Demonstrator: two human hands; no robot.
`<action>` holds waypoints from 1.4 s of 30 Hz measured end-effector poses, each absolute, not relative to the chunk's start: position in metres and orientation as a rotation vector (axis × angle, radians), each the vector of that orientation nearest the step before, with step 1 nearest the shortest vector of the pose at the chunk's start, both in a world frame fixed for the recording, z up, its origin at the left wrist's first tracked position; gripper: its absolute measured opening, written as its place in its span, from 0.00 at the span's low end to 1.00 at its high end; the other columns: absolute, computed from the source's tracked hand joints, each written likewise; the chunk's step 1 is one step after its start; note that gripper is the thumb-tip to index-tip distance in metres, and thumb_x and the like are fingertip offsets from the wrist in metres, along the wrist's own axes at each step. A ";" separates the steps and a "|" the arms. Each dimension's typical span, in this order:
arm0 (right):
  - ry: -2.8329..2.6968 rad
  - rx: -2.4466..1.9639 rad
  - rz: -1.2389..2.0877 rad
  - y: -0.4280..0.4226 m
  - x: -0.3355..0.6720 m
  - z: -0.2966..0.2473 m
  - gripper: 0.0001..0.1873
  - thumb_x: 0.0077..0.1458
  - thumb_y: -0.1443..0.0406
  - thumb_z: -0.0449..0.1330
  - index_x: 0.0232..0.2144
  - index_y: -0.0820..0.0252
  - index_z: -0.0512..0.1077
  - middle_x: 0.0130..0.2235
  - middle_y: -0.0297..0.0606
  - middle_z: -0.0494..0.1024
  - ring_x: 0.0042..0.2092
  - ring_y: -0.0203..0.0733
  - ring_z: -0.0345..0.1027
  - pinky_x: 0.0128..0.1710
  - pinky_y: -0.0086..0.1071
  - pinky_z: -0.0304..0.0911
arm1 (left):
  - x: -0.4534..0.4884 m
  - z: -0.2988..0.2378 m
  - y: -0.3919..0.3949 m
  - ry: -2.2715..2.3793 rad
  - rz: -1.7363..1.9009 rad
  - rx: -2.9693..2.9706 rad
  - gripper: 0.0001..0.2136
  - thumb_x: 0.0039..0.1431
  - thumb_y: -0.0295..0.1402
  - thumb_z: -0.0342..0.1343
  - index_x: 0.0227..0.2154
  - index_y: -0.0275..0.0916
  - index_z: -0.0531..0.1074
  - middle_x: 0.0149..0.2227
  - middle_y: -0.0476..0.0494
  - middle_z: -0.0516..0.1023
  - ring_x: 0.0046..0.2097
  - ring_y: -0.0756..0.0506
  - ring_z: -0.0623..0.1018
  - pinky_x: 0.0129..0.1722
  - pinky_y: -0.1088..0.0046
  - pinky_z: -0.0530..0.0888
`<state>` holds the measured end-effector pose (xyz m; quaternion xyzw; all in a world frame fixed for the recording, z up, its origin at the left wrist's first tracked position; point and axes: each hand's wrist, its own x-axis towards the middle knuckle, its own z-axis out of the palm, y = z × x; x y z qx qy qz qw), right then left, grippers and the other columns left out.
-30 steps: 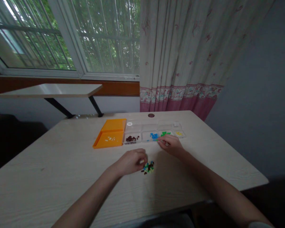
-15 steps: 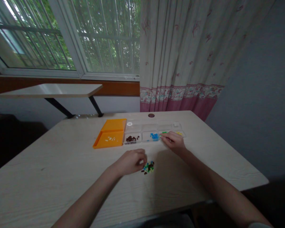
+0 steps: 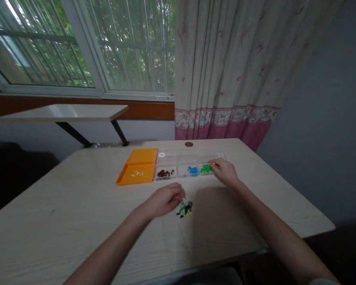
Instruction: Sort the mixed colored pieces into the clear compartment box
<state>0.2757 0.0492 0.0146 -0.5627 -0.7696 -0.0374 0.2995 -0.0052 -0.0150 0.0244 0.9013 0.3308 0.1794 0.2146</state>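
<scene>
My right hand [image 3: 226, 172] is over the right end of a clear divided tray [image 3: 178, 158], fingertips pinched at the edge of the green pieces [image 3: 206, 169]. Whatever lies between those fingertips is too small to make out. My left hand [image 3: 166, 199] rests on the table beside a mixed pile of small pieces [image 3: 186, 209], its fingers curled together at the pile's upper left; any piece in them is hidden. The pile has brown, green, blue and pale yellow bits. In the tray's front row are brown pieces [image 3: 165, 173] and blue pieces [image 3: 192, 170].
An open orange case [image 3: 142, 156] with several white pieces [image 3: 139, 173] stands left of the tray. A raised shelf [image 3: 65, 113] on black legs is at the back left. The table [image 3: 86, 213] has a round hole [image 3: 189, 144] at its far edge, near the curtain [image 3: 225, 79].
My right hand has moved right and slightly away from me, uncovering the green pieces and covering the yellow ones. My left hand has shifted only a little at the pile.
</scene>
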 end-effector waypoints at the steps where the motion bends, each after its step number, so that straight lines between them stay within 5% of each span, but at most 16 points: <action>1: -2.048 -1.509 -0.090 0.049 0.276 0.015 0.14 0.56 0.60 0.51 0.36 0.57 0.74 0.33 0.36 0.77 0.33 0.38 0.68 0.34 0.28 0.59 | -0.005 0.024 -0.015 0.923 0.525 2.484 0.06 0.55 0.26 0.46 0.32 0.37 0.68 0.33 0.45 0.70 0.35 0.49 0.70 0.34 0.77 0.66; 7: -2.019 -1.556 -0.064 0.050 0.278 0.015 0.14 0.57 0.62 0.50 0.39 0.56 0.74 0.39 0.37 0.77 0.38 0.40 0.69 0.37 0.30 0.60 | -0.001 0.026 -0.013 0.948 0.714 2.305 0.08 0.58 0.31 0.45 0.29 0.35 0.68 0.30 0.44 0.70 0.33 0.49 0.69 0.33 0.75 0.65; 20: -2.405 -0.903 -0.008 0.003 0.206 0.006 0.11 0.55 0.62 0.54 0.39 0.52 0.74 0.26 0.32 0.77 0.27 0.33 0.67 0.29 0.25 0.56 | 0.007 0.001 -0.004 0.953 0.876 1.725 0.16 0.54 0.44 0.50 0.25 0.33 0.66 0.24 0.49 0.66 0.27 0.52 0.63 0.26 0.78 0.61; 42: -2.261 -0.833 0.023 -0.003 0.203 0.012 0.09 0.53 0.61 0.55 0.31 0.56 0.75 0.21 0.30 0.73 0.22 0.30 0.63 0.26 0.24 0.55 | 0.007 0.020 -0.015 1.073 1.029 2.251 0.08 0.55 0.36 0.54 0.29 0.38 0.73 0.27 0.47 0.72 0.29 0.51 0.69 0.28 0.78 0.65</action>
